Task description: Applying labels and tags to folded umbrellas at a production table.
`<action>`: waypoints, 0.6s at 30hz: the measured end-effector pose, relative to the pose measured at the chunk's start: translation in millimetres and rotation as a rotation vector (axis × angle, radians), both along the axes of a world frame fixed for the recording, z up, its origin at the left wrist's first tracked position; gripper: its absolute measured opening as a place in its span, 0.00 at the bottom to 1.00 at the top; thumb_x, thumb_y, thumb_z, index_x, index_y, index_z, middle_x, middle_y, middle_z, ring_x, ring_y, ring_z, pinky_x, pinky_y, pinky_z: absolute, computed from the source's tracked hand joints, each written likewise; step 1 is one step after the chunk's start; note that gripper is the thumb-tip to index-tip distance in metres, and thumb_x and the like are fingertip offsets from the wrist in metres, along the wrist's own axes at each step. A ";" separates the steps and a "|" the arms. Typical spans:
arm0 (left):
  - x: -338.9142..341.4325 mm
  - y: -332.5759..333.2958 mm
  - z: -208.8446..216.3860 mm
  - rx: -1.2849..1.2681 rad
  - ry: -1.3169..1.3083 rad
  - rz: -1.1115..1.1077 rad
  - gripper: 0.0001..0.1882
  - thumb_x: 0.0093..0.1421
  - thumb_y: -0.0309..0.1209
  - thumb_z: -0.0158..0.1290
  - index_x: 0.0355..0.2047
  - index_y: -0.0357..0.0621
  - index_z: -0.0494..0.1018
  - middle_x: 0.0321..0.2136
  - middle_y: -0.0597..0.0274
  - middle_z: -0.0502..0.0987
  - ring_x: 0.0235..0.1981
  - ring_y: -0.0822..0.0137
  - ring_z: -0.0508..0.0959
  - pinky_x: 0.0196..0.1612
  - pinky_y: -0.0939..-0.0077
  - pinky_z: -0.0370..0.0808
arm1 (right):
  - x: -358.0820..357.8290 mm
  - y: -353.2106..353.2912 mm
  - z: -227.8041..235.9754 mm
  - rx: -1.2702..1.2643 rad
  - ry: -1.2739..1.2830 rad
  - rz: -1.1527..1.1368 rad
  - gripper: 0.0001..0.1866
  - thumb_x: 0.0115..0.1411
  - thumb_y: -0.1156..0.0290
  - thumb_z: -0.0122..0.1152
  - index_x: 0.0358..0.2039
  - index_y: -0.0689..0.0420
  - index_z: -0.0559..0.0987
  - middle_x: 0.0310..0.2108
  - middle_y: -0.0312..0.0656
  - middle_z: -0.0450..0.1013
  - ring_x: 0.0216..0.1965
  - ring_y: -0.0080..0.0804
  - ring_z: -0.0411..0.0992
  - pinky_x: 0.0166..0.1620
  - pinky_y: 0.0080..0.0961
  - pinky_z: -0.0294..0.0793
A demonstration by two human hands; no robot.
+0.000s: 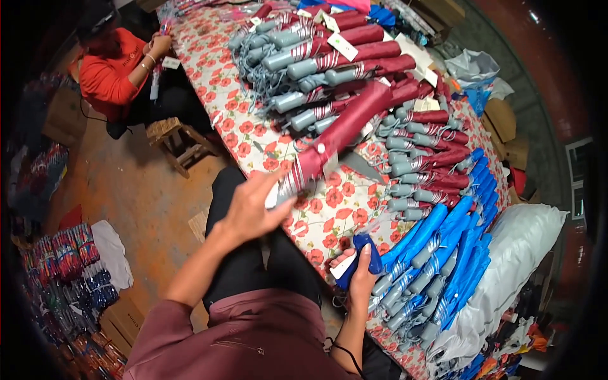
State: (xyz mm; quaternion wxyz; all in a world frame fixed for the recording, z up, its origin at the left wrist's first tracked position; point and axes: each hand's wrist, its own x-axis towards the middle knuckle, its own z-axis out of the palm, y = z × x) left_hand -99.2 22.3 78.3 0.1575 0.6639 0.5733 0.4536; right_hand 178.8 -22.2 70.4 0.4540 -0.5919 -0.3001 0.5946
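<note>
My left hand (253, 206) is closed round the handle end of a folded maroon umbrella (347, 126), which slants up over the table and is slightly blurred. A white tag hangs beside its strap. Near the table's front edge, my right hand (362, 278) grips a dark blue hand tool (364, 248) shaped like a tagging gun, its details partly hidden by the fingers. A white card (342, 267) shows at those fingers. Beyond the held umbrella lies a pile of maroon umbrellas (367, 54) with grey handles, some tagged. Blue umbrellas (459, 237) lie right of my right hand.
Under everything spreads a poppy-patterned tablecloth (335, 202). A large pale plastic sack (519, 253) bulges along the right side. At the far left sits another person (117, 73), hands raised over the table edge. A wooden stool (177, 142) and bundled packages (69, 278) stand on the floor.
</note>
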 end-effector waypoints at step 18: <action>-108.7 257.7 85.6 0.233 0.549 0.193 0.17 0.65 0.38 0.58 0.49 0.39 0.78 0.36 0.57 0.85 0.29 0.60 0.83 0.34 0.68 0.78 | -4.3 -13.4 3.1 -0.031 -0.064 -0.080 0.20 0.75 0.57 0.51 0.44 0.65 0.77 0.30 0.41 0.76 0.25 0.30 0.78 0.30 0.25 0.80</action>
